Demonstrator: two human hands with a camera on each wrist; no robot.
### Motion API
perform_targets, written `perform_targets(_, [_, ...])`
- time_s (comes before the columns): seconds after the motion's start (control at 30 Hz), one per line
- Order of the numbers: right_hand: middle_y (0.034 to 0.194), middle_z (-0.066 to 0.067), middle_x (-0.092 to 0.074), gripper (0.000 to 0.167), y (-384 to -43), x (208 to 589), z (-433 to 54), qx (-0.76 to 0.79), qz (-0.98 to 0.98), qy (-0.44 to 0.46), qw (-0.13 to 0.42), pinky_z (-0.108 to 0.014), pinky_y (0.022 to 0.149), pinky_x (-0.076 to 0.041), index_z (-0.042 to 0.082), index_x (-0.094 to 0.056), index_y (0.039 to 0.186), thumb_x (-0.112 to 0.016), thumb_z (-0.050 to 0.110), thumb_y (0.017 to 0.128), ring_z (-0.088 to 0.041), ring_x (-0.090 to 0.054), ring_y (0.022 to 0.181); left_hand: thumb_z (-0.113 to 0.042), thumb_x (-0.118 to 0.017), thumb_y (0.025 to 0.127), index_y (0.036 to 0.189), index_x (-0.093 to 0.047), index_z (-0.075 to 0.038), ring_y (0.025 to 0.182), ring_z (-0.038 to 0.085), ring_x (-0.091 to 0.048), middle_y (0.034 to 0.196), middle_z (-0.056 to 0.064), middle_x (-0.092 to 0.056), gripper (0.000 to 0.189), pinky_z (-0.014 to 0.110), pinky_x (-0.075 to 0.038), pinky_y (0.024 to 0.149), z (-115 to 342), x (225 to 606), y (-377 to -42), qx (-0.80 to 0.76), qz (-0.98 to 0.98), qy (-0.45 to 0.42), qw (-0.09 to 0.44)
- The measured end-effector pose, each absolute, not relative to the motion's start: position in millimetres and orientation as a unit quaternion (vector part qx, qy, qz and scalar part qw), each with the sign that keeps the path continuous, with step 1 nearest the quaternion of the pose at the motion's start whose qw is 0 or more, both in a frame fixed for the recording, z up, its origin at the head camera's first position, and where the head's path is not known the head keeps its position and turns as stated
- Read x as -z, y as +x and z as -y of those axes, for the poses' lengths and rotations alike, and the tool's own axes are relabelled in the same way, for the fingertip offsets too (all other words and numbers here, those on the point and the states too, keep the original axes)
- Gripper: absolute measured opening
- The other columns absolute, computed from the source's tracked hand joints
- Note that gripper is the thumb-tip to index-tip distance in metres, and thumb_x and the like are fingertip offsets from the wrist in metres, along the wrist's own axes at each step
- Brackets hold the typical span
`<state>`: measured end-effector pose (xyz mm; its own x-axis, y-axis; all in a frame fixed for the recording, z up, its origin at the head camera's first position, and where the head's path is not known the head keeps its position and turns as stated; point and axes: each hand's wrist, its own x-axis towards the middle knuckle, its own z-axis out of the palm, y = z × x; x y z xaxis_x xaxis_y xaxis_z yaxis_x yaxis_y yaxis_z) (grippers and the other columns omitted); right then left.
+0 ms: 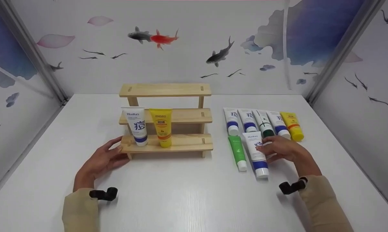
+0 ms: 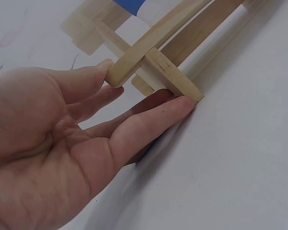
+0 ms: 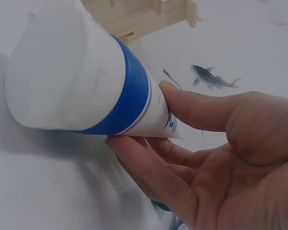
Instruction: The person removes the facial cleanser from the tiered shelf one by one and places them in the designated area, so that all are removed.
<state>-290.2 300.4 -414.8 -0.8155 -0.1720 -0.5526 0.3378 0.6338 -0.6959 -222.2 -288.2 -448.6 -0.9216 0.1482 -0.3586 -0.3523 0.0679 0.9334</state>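
Note:
A three-step wooden display stand (image 1: 181, 146) stands on the white table; my left hand (image 1: 105, 158) holds the left end of its lowest step. In the left wrist view, the thumb (image 2: 89, 81) is against the plank's end and a finger (image 2: 158, 117) touches the leg. On that step a white tube with a blue band (image 1: 136, 125) and a yellow tube (image 1: 162, 127) stand upright on their caps. Over at the right, my right hand (image 1: 282, 149) pinches another white blue-banded tube (image 1: 254, 146) between thumb and fingers, cap toward me. A green tube (image 1: 237, 151) lies beside it.
Behind the right hand lies a row of several tubes, mostly white (image 1: 247, 119), with a yellow one (image 1: 291, 125) at its right end. Printed panels with fish and petals (image 1: 181, 64) wall in the table's back and sides.

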Motion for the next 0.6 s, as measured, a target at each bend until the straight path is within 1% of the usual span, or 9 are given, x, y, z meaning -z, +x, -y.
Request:
perform_targets(0.13, [0.132, -0.019, -0.060, 0.089, -289.5, 415.3, -298.4, 0.422, -0.854, 0.048, 0.301, -0.031, 0.091, -0.060, 0.000, -0.038, 0.148, -0.075, 0.050, 0.085, -0.024, -0.065, 0.104, -0.033, -0.051, 0.105, 0.163, -0.011, -0.026, 0.128, 0.021, -0.056, 0.162, 0.023, -0.028, 0.070, 0.032, -0.052, 0.107, 288.1, 448.5, -222.2, -0.678, -0.707, -0.076, 0.186])
perform_targets(0.33, [0.128, -0.017, -0.062, 0.087, -289.6, 418.0, -298.0, 0.407, -0.861, 0.069, 0.298, -0.032, 0.091, -0.060, -0.001, -0.041, 0.146, -0.075, 0.051, 0.085, -0.024, -0.065, 0.103, -0.031, -0.049, 0.106, 0.163, -0.011, -0.025, 0.125, 0.019, -0.058, 0.162, 0.023, -0.028, 0.068, 0.032, -0.053, 0.106, 288.5, 450.1, -222.7, -0.675, -0.711, -0.069, 0.186])
perform_targets(0.6, [0.132, -0.019, -0.059, 0.081, -292.0, 419.4, -297.1, 0.417, -0.858, 0.089, 0.287, -0.031, 0.091, -0.059, -0.001, -0.043, 0.146, -0.075, 0.045, 0.087, -0.026, -0.064, 0.107, -0.037, -0.053, 0.104, 0.162, -0.011, -0.028, 0.131, 0.024, -0.054, 0.163, 0.021, -0.026, 0.072, 0.032, -0.051, 0.107, 289.3, 450.2, -224.5, -0.676, -0.709, -0.074, 0.188])
